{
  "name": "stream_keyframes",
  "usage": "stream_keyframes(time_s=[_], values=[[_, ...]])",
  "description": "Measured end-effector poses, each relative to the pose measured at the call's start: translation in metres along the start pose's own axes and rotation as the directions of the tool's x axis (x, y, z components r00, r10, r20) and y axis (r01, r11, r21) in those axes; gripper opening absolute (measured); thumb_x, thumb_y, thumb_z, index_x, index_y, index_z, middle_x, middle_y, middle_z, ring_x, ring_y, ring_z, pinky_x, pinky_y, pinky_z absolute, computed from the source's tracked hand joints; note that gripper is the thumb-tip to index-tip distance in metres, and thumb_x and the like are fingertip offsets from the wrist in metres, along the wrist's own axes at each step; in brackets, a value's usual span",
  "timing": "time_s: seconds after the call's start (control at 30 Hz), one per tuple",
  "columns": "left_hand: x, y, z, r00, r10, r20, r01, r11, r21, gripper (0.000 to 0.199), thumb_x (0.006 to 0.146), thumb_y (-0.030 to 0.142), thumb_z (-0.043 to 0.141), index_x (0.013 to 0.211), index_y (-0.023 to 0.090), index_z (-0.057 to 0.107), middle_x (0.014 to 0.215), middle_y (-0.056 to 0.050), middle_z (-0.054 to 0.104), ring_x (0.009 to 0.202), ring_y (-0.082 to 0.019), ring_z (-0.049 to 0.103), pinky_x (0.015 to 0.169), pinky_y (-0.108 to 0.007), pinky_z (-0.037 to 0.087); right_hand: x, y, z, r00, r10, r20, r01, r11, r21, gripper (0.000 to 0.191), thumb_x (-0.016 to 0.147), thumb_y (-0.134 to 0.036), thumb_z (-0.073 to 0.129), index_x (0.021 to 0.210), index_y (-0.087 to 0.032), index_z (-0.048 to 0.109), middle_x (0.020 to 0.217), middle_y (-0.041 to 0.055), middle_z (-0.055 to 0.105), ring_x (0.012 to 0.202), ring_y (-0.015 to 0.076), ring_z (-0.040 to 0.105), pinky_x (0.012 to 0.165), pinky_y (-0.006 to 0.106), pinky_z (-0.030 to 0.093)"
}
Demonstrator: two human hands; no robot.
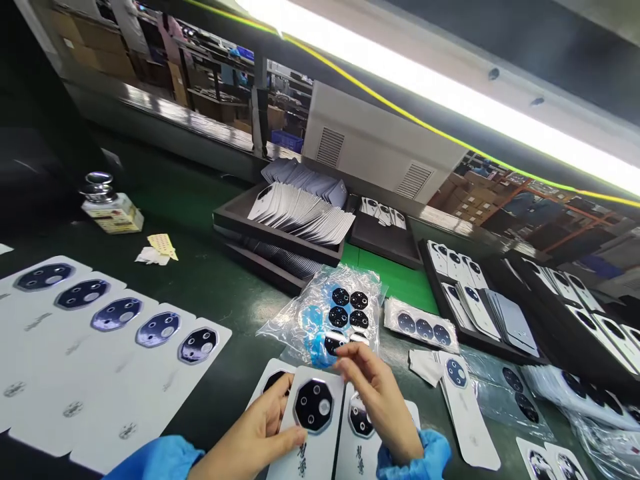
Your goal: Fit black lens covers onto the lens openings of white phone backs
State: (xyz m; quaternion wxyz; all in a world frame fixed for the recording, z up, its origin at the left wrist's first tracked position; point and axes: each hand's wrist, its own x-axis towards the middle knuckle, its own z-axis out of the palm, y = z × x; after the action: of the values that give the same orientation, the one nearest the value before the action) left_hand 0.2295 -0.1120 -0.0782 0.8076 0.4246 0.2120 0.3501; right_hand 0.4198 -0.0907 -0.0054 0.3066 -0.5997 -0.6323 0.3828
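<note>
My left hand [255,433] is closed on a white phone back cover [327,460], its thumb lying across the face. A dark octagonal camera plate [313,405] with a shiny rim sits near the cover's top. Two more white covers lie partly under and beside it. My right hand [377,393] hovers over the right-hand cover, thumb and forefinger pinched together; what they hold, if anything, is too small to make out. Just beyond those fingertips, a clear plastic bag [287,327] carries a blue-backed sheet with several round black lens pieces [339,317].
Overlapping white covers [100,360] lie at left. Behind them stand a metal-topped bottle [114,210] and yellow sticker sheet [163,245]. Black trays [280,237] of upright covers stand at back; more trays [475,333] fill the right. A lamp [400,87] hangs low overhead.
</note>
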Motion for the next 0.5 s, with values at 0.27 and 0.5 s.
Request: stream_keyframes(time_s=[0.27,0.5], values=[[0.001,0.031,0.005,0.971,-0.221,-0.095,0.204,0.966,-0.157,0.07,0.071,0.034,0.077,0.126,0.02,0.037,0.111,-0.009,0.067,0.089,-0.022,0.069,0.075,-0.029,0.051,0.058,-0.004,-0.014,0.987,0.092,0.132,0.017,0.757,-0.653,0.032,0.07,-0.01,0.076,0.097,-0.021,0.06,0.108,0.0035,0.058,0.099,0.022,0.058,0.081,0.033,0.047],[0.002,0.037,0.005,0.953,-0.257,-0.163,0.235,0.962,-0.143,0.077,0.07,0.037,0.076,0.13,0.019,0.031,0.105,-0.008,0.067,0.087,-0.023,0.067,0.074,-0.03,0.048,0.074,-0.004,-0.001,0.962,0.176,0.208,0.036,0.673,-0.739,0.043,0.065,-0.013,0.083,0.099,-0.019,0.057,0.111,0.0066,0.055,0.105,0.0258,0.055,0.082,0.036,0.048]])
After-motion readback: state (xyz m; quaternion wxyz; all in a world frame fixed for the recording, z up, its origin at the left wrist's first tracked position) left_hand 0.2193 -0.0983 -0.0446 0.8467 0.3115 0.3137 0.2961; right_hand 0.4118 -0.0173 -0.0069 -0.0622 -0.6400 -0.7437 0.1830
